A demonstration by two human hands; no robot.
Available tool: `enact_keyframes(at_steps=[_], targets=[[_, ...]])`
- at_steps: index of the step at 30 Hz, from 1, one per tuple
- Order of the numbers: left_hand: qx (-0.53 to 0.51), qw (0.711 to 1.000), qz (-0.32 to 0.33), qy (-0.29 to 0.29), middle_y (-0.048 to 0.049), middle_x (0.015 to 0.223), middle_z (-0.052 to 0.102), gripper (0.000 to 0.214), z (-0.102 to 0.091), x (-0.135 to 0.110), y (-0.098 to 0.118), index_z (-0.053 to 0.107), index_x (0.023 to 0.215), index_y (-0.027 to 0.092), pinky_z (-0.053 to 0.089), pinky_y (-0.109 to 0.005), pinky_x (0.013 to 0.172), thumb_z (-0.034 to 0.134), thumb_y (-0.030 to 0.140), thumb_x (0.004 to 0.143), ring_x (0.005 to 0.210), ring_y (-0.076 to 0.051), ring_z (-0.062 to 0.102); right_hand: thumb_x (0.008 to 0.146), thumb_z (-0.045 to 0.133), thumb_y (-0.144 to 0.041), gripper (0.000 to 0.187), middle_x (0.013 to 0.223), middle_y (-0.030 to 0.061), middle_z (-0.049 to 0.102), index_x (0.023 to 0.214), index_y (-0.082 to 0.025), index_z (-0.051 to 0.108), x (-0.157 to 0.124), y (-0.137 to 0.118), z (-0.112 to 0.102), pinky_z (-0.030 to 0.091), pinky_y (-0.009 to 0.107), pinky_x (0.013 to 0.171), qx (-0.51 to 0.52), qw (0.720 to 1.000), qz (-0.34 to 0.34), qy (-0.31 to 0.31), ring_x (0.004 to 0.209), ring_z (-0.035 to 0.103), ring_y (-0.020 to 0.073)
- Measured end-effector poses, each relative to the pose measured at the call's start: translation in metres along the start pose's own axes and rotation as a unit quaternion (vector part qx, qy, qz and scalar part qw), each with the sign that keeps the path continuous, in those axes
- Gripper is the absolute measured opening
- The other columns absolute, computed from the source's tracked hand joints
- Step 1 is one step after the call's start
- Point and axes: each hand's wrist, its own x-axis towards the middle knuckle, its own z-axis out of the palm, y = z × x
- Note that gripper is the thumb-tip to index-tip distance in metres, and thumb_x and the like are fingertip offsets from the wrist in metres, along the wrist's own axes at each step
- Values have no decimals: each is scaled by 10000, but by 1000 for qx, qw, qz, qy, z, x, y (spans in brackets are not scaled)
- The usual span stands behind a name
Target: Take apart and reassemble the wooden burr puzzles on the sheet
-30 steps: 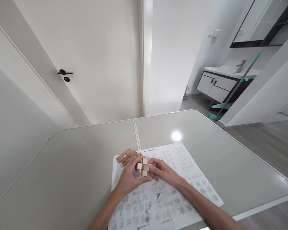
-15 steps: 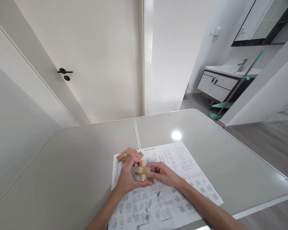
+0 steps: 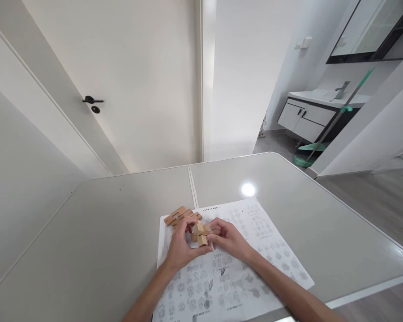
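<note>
Between my two hands is a wooden burr puzzle (image 3: 200,234) made of light interlocking bars, held just above a printed sheet. My left hand (image 3: 183,246) wraps round its left side, thumb along the bottom and fingers over the top. At its right side, my right hand (image 3: 228,239) pinches the end of a bar with thumb and fingers. Several flat, notched wooden pieces (image 3: 179,215) lie behind my left hand, partly covered by it. The paper sheet (image 3: 255,255) under my hands carries rows of grey puzzle drawings.
A grey-green table (image 3: 114,223) with a pale rim and a centre seam extends to both sides. Beyond it stand a closed door (image 3: 147,89) and a white wall. At the right are a washbasin cabinet (image 3: 305,116) and a green broom with a dustpan (image 3: 304,161).
The burr puzzle has tilted and turned a little in my hands, showing its bars at a new angle. My right fingers have shifted slightly upward. The loose wooden pieces lie as before.
</note>
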Motion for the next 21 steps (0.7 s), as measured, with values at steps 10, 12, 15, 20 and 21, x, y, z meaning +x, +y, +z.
enact_keyframes(at_steps=[10, 12, 15, 20, 21], targets=[[-9, 1000, 7, 12, -43, 988, 643, 479, -2, 3, 4, 595, 1033, 233, 526, -349, 778, 861, 411, 677, 850, -216, 613, 942, 643, -566, 387, 823, 20, 664, 1036, -201, 551, -3, -2, 0, 529, 294, 612, -18, 999, 7, -42, 691, 619, 153], [-9, 1000, 8, 18, -40, 975, 651, 483, -2, 2, 4, 600, 1028, 233, 530, -351, 775, 867, 407, 665, 847, -217, 620, 941, 641, -572, 386, 817, 17, 662, 1015, -207, 538, -3, -3, 0, 527, 294, 611, -16, 999, 5, -45, 690, 619, 153], [-5, 1000, 6, 26, -39, 973, 657, 475, -1, 2, 5, 607, 1024, 235, 534, -352, 768, 862, 406, 662, 839, -217, 626, 933, 643, -589, 400, 816, 16, 664, 1001, -213, 526, -2, -5, 0, 523, 293, 605, -17, 999, 8, -45, 695, 629, 157], [-6, 1000, 0, -3, -41, 964, 675, 419, -4, 4, 8, 623, 1037, 227, 542, -346, 781, 831, 386, 710, 848, -219, 644, 936, 638, -593, 408, 802, 22, 696, 982, -213, 498, -3, -5, -1, 482, 277, 581, -18, 999, 12, -47, 718, 702, 186], [-10, 1000, -3, -14, -43, 963, 680, 411, -5, 5, 8, 626, 1048, 224, 545, -345, 786, 823, 389, 726, 856, -221, 651, 941, 632, -591, 404, 794, 21, 700, 985, -212, 497, -3, -3, -2, 474, 274, 573, -20, 999, 11, -49, 709, 712, 190]])
